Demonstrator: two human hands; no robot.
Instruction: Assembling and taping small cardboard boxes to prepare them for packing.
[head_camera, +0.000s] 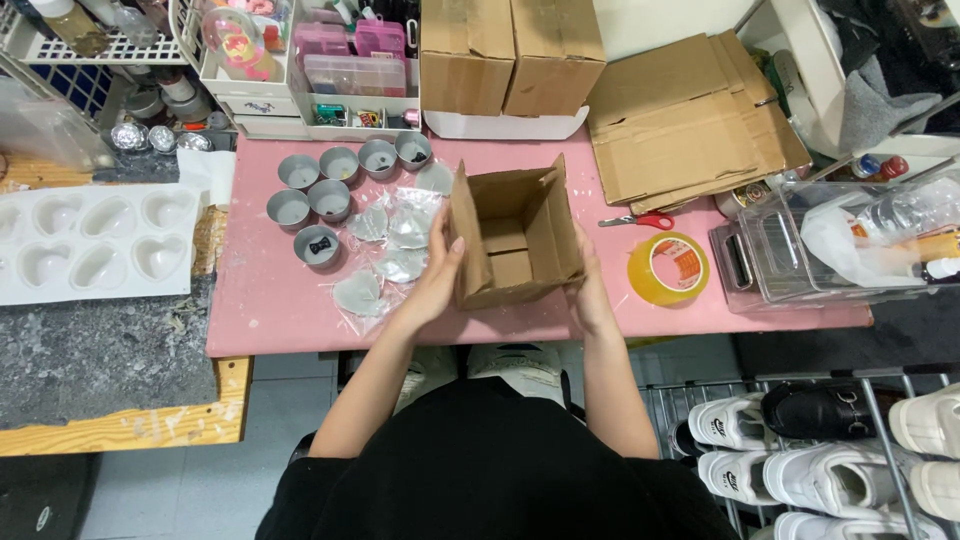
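From my remote seat I see both hands clasped on a small open cardboard box (515, 235) that stands on the pink table (280, 300) straight ahead. My left hand (437, 275) lies flat against the box's left wall, fingers together and pointing up along the flap; my right hand (588, 290) grips the box's right wall near its lower corner, though the cardboard hides most of its fingers, so I cannot tell how they are bent. The box tilts slightly, its mouth open toward me, flaps standing up. Just left of my left hand lie several clear plastic bags (392, 245) holding pale heart-shaped pieces, and beyond those 7 small grey cups (335, 190) sit in a cluster. Right of my right hand, near but apart, rests a roll of yellow tape (668, 268), with red-handled scissors (640, 221) just past it. Farther right is a clear plastic bin (830, 245). Far left sits a white heart-shaped mould tray (95, 240). At the back, beyond the box, are 2 closed cartons (510, 50) and a stack of flattened cardboard (690, 120).
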